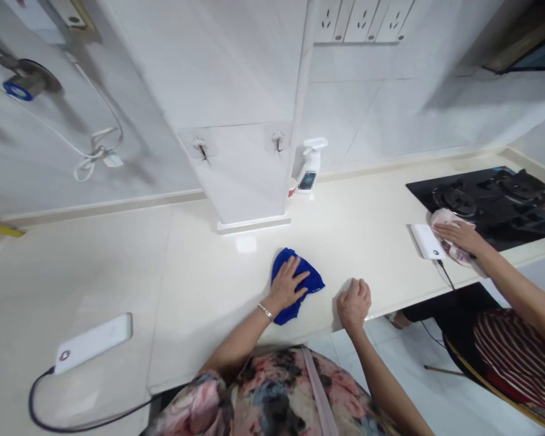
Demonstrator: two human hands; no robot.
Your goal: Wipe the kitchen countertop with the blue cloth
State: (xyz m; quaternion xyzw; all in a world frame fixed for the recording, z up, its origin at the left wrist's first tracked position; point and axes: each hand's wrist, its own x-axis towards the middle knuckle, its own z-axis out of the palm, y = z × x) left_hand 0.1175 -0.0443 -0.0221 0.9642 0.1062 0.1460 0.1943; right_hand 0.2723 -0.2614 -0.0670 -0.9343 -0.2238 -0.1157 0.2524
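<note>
A crumpled blue cloth [312,280] lies on the cream countertop [218,290] in front of me. My left hand [287,284], with a bracelet at its wrist, rests flat on the cloth, its fingers spread and pressing it against the counter. To the right, by the counter's front edge, my right hand [355,304] leans on the surface with its fingers curled in. Nothing shows in that hand, and it is apart from the cloth.
Behind stands a tiled pillar [254,188] with two hooks; a white spray bottle [309,166] is beside it. White power banks [93,343] [426,241] with cables lie left and right. At right, another person's hand [458,235] presses a pale cloth [456,253] beside the black gas stove [481,206].
</note>
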